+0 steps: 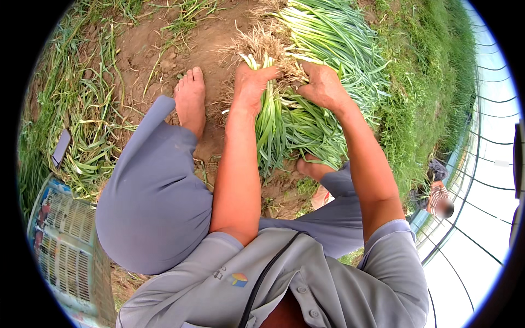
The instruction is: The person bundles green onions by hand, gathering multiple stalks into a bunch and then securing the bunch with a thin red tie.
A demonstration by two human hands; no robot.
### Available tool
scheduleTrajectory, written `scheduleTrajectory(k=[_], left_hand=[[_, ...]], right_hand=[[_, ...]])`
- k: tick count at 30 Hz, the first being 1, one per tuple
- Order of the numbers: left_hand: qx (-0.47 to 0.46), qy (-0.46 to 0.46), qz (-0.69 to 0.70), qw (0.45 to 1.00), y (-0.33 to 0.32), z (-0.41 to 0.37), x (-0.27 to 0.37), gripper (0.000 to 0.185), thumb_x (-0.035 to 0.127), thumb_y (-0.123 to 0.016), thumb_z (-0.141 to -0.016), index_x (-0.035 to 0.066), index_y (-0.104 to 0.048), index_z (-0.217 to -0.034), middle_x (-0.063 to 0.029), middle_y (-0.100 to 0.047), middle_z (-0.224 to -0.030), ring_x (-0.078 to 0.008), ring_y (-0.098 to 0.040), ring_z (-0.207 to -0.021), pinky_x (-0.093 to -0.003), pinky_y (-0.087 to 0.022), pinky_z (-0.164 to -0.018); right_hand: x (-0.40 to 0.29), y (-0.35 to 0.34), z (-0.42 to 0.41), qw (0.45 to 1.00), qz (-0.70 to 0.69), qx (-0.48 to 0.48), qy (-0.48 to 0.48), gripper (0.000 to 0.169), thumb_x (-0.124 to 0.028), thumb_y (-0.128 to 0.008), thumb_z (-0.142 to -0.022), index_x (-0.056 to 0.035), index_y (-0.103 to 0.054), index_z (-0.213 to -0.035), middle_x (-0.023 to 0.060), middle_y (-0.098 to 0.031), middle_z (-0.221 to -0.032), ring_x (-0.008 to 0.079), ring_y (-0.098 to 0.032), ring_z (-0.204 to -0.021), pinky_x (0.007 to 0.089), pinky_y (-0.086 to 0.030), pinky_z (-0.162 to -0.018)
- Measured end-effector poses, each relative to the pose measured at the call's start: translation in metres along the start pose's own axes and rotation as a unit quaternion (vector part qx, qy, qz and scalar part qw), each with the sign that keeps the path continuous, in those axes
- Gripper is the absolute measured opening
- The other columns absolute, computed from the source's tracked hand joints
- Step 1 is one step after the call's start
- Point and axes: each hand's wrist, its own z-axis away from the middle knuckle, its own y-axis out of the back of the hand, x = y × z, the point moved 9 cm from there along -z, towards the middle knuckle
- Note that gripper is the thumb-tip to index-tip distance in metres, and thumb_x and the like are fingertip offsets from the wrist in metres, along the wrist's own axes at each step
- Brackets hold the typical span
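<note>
My left hand [251, 85] is closed around a bunch of long-leaved allium greens [270, 119]. The pale stem ends and brown fibrous roots [262, 43] stick out above the thumb, while the leaves hang down towards me. Close by on the right, my right hand [322, 87] pinches the rooted stem end of a few more stalks [301, 76]; its fingertips are partly hidden. Under that hand more loose greens [316, 127] lie over the ground. A large pile of the same greens [332, 37] stretches away beyond both hands, its roots to the left.
A plastic slatted crate [67, 246] stands at lower left, with a phone [61, 148] on cut leaves above it. Bare soil [156, 61] lies between my feet. Grass [418, 82] borders the right, where another person [439, 197] sits near the greenhouse film [484, 197].
</note>
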Motion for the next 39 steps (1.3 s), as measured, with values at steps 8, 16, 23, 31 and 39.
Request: scheduleTrajectory(k=[8,16,23,31,39], left_hand=[[-0.110,0.019,0.009,0.994,-0.074,0.032,0.001,0.050,0.000,-0.078,-0.070,-0.008,-0.057,-0.115,-0.0158,-0.068,-0.096,-0.0257,-0.069,-0.083,-0.0404,-0.058,-0.073],[-0.210,0.003,-0.007,0.978,-0.122,0.086,0.016,0.052,-0.004,-0.080,-0.067,-0.006,-0.055,-0.113,-0.0154,-0.068,-0.092,-0.0256,-0.070,-0.074,-0.0392,-0.060,-0.066],[-0.232,-0.054,-0.086,0.967,-0.152,0.142,0.023,0.061,-0.004,-0.080,-0.067,-0.010,-0.050,-0.120,-0.0163,-0.068,-0.099,-0.0262,-0.070,-0.085,-0.0393,-0.060,-0.076],[-0.267,-0.118,-0.157,0.943,-0.185,0.207,0.026,0.048,0.001,-0.082,-0.074,-0.003,-0.063,-0.118,-0.0100,-0.070,-0.107,-0.0213,-0.068,-0.096,-0.0355,-0.056,-0.083],[-0.274,-0.100,-0.192,0.937,-0.189,0.227,0.012,0.052,0.004,-0.086,-0.075,-0.003,-0.064,-0.122,-0.0100,-0.071,-0.111,-0.0212,-0.068,-0.100,-0.0347,-0.055,-0.087]], right_hand=[[0.005,0.105,0.078,0.972,-0.178,0.139,-0.062,0.036,-0.015,-0.078,-0.083,-0.0086,-0.069,-0.117,0.0082,-0.074,-0.100,0.0181,-0.067,-0.090,0.0329,-0.053,-0.086],[0.022,0.273,0.274,0.877,-0.068,0.467,-0.095,0.023,-0.015,-0.073,-0.090,-0.0054,-0.071,-0.111,0.0059,-0.073,-0.090,0.0156,-0.067,-0.082,0.0324,-0.053,-0.075],[-0.002,0.173,0.262,0.840,-0.313,0.438,-0.061,0.029,-0.016,-0.080,-0.085,-0.0057,-0.069,-0.110,-0.0027,-0.065,-0.085,0.0095,-0.054,-0.075,0.0274,-0.047,-0.069],[-0.040,0.105,0.219,0.642,-0.706,0.298,0.020,0.042,-0.023,-0.074,-0.094,-0.0021,-0.060,-0.127,0.0076,-0.067,-0.115,0.0184,-0.063,-0.104,0.0350,-0.050,-0.094],[-0.063,0.115,0.246,0.605,-0.755,0.241,0.081,0.048,-0.034,-0.070,-0.096,-0.0025,-0.057,-0.129,0.0117,-0.065,-0.119,0.0222,-0.063,-0.110,0.0383,-0.050,-0.099]])
